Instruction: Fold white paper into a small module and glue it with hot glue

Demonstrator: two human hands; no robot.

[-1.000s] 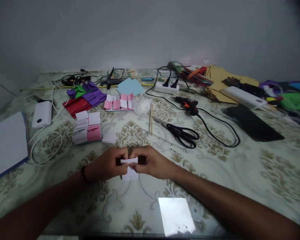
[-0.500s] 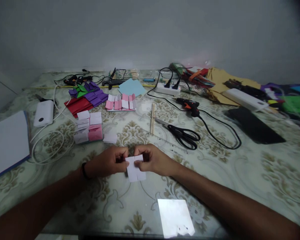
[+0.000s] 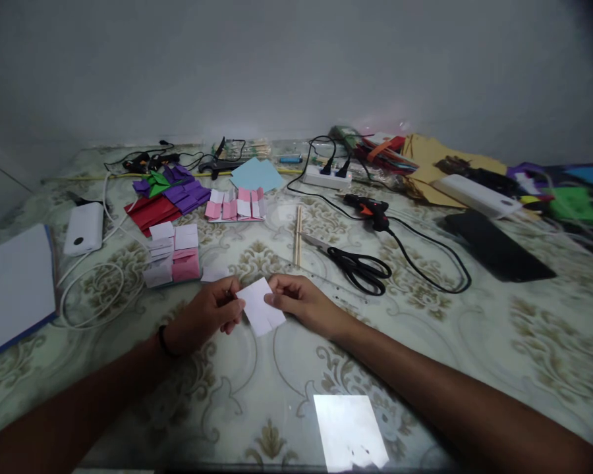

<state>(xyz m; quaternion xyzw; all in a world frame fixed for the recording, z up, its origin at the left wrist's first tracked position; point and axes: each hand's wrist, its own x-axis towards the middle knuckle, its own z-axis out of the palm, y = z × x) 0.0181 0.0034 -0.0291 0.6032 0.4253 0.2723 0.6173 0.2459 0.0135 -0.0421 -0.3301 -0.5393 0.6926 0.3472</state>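
Between both hands is a small white piece of paper (image 3: 261, 307), tilted, with short slits showing along its lower edge. My left hand (image 3: 211, 306) pinches its left corner between thumb and fingers. On the right side, my right hand (image 3: 304, 303) grips the edge with the thumb on top. Just beyond my left hand lies a small pale folded paper (image 3: 214, 273). Farther left, pink and white folded papers (image 3: 185, 266) sit in a cluster, and a second pink and white group (image 3: 244, 209) lies behind.
Right of centre lie black-handled scissors (image 3: 358, 266), wooden sticks (image 3: 298, 237), a clear ruler and a glue gun (image 3: 368, 207) with its cord. A power strip (image 3: 326, 176) stands behind. At left are a white power bank (image 3: 84, 228) and cable; a black phone (image 3: 499, 247) lies right.
The paper has turned from nearly square-on to a slanted angle and risen slightly. My left hand has shifted to its left corner. The view has moved a little.
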